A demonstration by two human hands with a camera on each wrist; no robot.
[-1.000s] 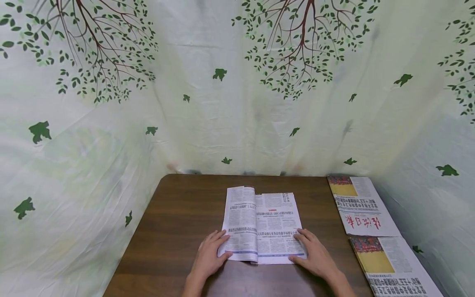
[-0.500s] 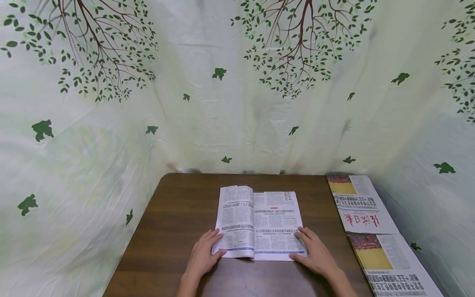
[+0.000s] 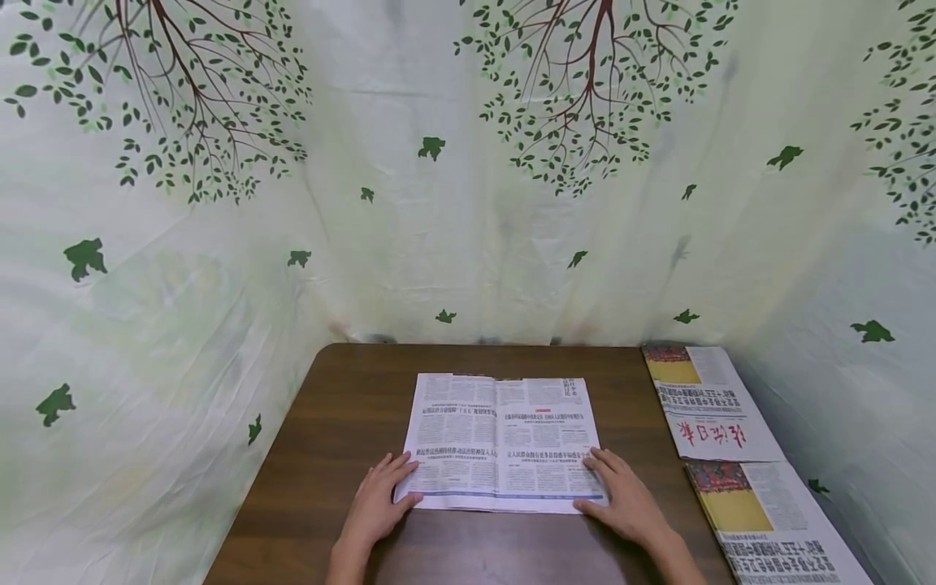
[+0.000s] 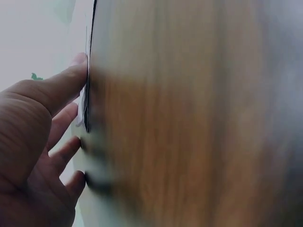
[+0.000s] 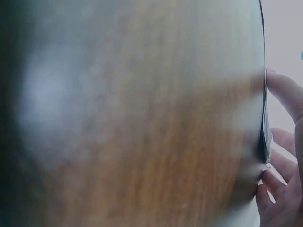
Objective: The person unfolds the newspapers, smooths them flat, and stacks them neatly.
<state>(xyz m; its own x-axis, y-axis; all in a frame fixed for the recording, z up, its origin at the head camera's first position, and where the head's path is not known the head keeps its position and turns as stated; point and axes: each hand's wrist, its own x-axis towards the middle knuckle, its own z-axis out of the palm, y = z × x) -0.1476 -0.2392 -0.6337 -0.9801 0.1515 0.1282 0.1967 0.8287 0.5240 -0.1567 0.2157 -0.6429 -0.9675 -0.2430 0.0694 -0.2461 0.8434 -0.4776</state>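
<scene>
An opened newspaper [image 3: 497,443] lies flat on the brown wooden table, its centre fold running between two printed pages. My left hand [image 3: 376,500] rests at its lower left corner, fingers spread, thumb and index tip on the page edge. At the lower right corner my right hand [image 3: 621,496] lies the same way, thumb and fingertips pressing the page edge. In the left wrist view the left thumb [image 4: 71,78] touches the thin paper stack while other fingertips meet the tabletop. The right wrist view shows the right thumb [image 5: 284,90] on the paper's edge.
Two folded newspapers, a far one [image 3: 709,406] and a nearer one [image 3: 778,520], lie along the right side of the wooden table [image 3: 329,422]. A pale curtain [image 3: 512,227] printed with trees and leaves hangs behind the table and at both sides.
My left hand has moved left, spreading the left page outward until it lies flat; it was narrower and curved up near the fold before. The right hand has stayed nearly in place.
</scene>
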